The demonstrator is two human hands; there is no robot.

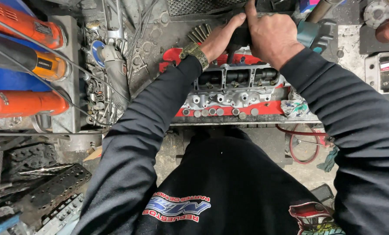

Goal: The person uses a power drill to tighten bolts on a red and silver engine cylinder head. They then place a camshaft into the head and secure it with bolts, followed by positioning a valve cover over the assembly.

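The person's left hand (218,40) and right hand (270,37) are both wrapped tight around a dark tool (239,37) held just above the far edge of a metal engine head (233,91). The fingers are curled shut on the tool, one hand on each side, so little of it shows (what kind of tool it is cannot be told). It looks hard and stiff, and two hands on it hint that it is heavy or needs a firm push. It may be greasy too, so a full grip around the thick part seems the safest hold.

The engine head lies flat on a red stand (172,56) on the dirty workbench (159,35). It looks very heavy and would not bend. Its open pockets hold dark springs and small round parts.

To the left, a grey tray (68,117) holds orange power tools (25,104) with black cords. A crumpled rag (295,106) sits just beside the engine head on the right.
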